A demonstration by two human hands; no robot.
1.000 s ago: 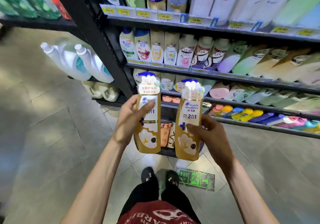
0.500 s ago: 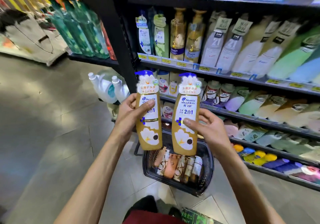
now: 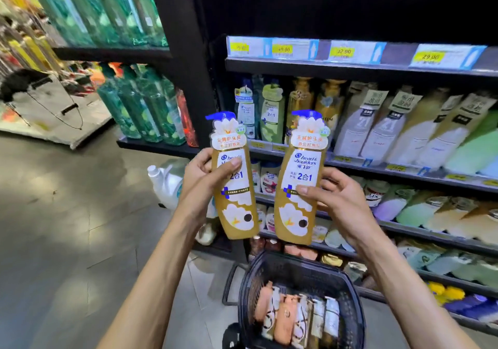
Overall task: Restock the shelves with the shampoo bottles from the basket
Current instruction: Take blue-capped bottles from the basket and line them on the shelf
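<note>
While bottles (image 3: 295,214) are gripped mid-body by the left hand (image 3: 200,179) and right hand (image 3: 342,206), they are judged heavy, stiff and slick.

Two gold shampoo bottles (image 3: 238,214); one black basket (image 3: 248,289); four topmost price tags (image 3: 442,56).

The thumb of my left hand (image 3: 200,177) covers the brand name on the left bottle (image 3: 238,208). Fingers of my right hand (image 3: 339,203) sit partly behind the right bottle (image 3: 296,214). The near edge cuts the basket (image 3: 244,294). The shelf bottles (image 3: 442,144) at right smear into blur.
</note>
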